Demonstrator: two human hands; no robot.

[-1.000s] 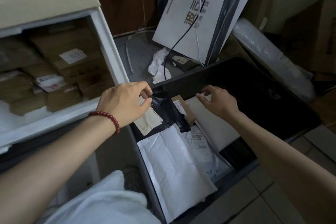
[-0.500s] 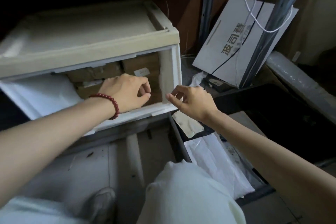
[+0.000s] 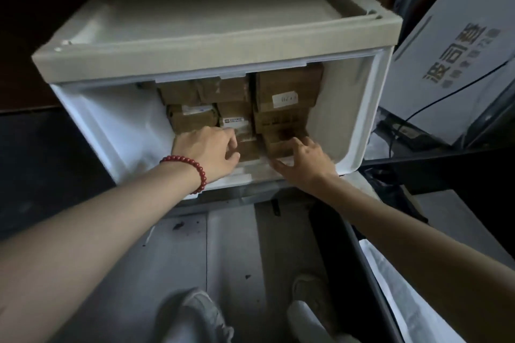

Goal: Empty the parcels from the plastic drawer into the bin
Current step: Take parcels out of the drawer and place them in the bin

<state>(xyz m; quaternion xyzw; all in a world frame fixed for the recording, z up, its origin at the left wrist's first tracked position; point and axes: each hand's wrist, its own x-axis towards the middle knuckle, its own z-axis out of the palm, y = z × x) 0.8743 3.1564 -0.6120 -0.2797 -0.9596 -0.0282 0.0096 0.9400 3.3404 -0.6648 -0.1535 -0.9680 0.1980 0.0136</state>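
Observation:
The plastic drawer (image 3: pixel 348 120) stands open in front of me, white inside with a beige top. Several brown cardboard parcels (image 3: pixel 284 92) are stacked in its right half. My left hand (image 3: pixel 209 153), with a red bead bracelet on the wrist, reaches in, its fingers curled against a small brown parcel (image 3: pixel 249 147) at the bottom of the stack. My right hand (image 3: pixel 303 159) grips the neighbouring low brown parcel (image 3: pixel 278 139), fingers on top and thumb at its front edge. The black bin (image 3: pixel 359 253) lies low on the right, with a white mailer bag (image 3: pixel 395 287) in it.
A white carton with dark lettering (image 3: pixel 457 64) leans at the right, and a black cable (image 3: pixel 434 103) crosses it. My two shoes (image 3: pixel 200 312) stand on the grey floor below the drawer. The drawer's left half shows only its white wall.
Both hands have left the bin and moved left and up into the drawer. The left hand no longer holds the black bag parcel. My view has swung from the bin to the drawer.

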